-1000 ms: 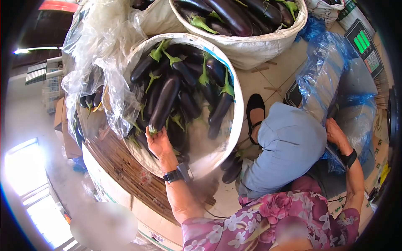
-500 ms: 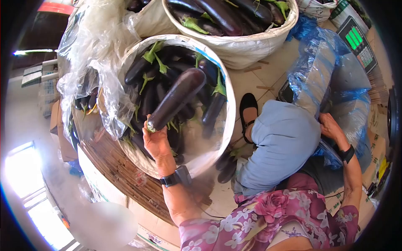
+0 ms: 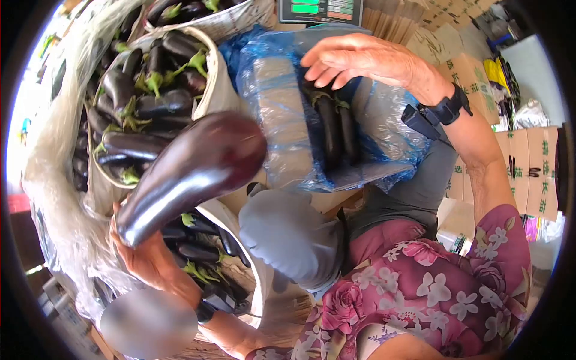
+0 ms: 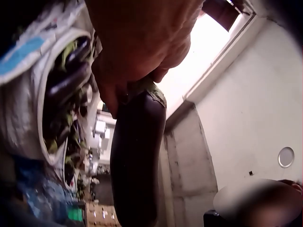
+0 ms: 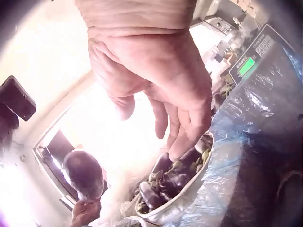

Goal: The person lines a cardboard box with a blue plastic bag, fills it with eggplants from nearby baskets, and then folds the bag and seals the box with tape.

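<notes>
In the head view a large eggplant [image 3: 195, 171] is raised over the round white bins, its stem end pinched by the left hand [image 3: 153, 261]. The left wrist view has the left hand [image 4: 142, 47] gripping that eggplant [image 4: 137, 161] by its green cap, the body hanging down. Above a box lined with blue-tinted plastic [image 3: 279, 114] hovers the right hand [image 3: 372, 63], fingers loosely extended, holding nothing. Inside that box lie eggplants [image 3: 330, 132], stems toward the hand. In the right wrist view the right hand [image 5: 156, 75] has relaxed fingers and touches nothing.
Bins of eggplants [image 3: 210, 99] stand at the left, beside clear plastic sheeting [image 3: 54, 156]. A scale with a green display [image 3: 304, 8] is behind the box. Printed cartons [image 3: 528, 171] are at the right, and the person's knee [image 3: 288, 234] is between bin and box.
The left hand has lifted the eggplant up out of the bin. The right hand has risen from beside the box to above it. The head view has turned toward the box.
</notes>
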{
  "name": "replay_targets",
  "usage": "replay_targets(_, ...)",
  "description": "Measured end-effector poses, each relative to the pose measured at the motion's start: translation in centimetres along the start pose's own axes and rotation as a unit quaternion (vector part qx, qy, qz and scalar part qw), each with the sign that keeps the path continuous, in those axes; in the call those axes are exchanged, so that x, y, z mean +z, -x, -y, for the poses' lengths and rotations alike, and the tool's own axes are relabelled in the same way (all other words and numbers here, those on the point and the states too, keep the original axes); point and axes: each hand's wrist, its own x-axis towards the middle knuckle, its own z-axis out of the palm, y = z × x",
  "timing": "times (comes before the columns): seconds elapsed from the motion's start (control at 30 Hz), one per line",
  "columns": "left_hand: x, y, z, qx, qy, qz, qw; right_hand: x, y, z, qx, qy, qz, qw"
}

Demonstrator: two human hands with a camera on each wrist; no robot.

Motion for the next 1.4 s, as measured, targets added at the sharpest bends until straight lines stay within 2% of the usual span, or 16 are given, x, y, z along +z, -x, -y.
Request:
replay_targets(0.03,2.2,-1.9,1.9,-0.021,-0.006,-0.027,0.999,0.0,0.0,0.1,0.000,-0.001,-0.008,1.000)
replay_targets(0.07,4.4,-3.5,4.2,-0.040,-0.014,-0.056,0.998,0.1,-0.1,0.1,0.028,-0.103,0.039,0.994)
replay_targets(0.13,8.2,-5.5,9.1,-0.058,-0.085,0.020,0.994,0.7,0.9,0.4,0.052,-0.207,0.084,0.973)
replay_targets(0.2,10.1,-7.4,13.5,-0.132,-0.090,0.095,0.983,2.1,2.9,1.1,0.157,-0.395,-0.003,0.905)
replay_targets(0.23,10.8,-7.9,15.4,-0.177,-0.083,0.133,0.972,2.2,3.5,0.1,0.148,-0.501,0.058,0.851)
replay_targets(0.27,11.5,-8.2,17.2,-0.221,-0.077,0.170,0.957,2.6,4.3,1.5,0.097,-0.453,0.128,0.877)
replay_targets(0.37,13.4,-8.7,21.5,-0.291,-0.225,0.086,0.926,1.9,6.4,-0.1,0.145,-0.354,0.099,0.918)
replay_targets(0.4,11.7,-9.0,19.7,-0.323,-0.278,0.090,0.900,4.3,5.9,0.3,0.129,-0.334,0.091,0.929)
replay_targets(0.47,11.7,-9.2,19.6,-0.390,-0.364,0.083,0.842,3.5,7.6,0.1,0.187,-0.358,0.074,0.912)
replay_targets(0.63,11.8,-9.2,18.6,-0.358,-0.435,0.110,0.818,1.3,10.1,-1.3,0.234,-0.382,-0.005,0.894)
replay_targets(0.77,11.0,-9.3,17.1,-0.332,-0.422,0.088,0.839,1.7,8.6,-5.2,0.268,-0.238,-0.140,0.923)
replay_targets(0.9,9.1,-8.5,15.4,-0.314,-0.427,0.048,0.847,1.8,6.2,-9.4,0.274,-0.214,-0.099,0.933)
replay_targets(1.1,5.8,-6.5,13.7,-0.291,-0.404,-0.033,0.867,1.5,3.9,-13.5,0.316,-0.066,-0.189,0.928)
replay_targets(1.17,4.5,-6.0,13.2,-0.287,-0.402,-0.043,0.868,0.7,4.2,-15.6,0.261,-0.090,-0.147,0.950)
replay_targets(1.3,4.5,-4.8,12.2,-0.263,-0.418,-0.053,0.868,0.7,4.8,-9.3,0.249,-0.127,-0.107,0.954)
replay_targets(1.4,4.9,-4.3,11.6,-0.252,-0.426,-0.030,0.869,0.2,6.4,-5.8,0.307,-0.186,-0.095,0.928)
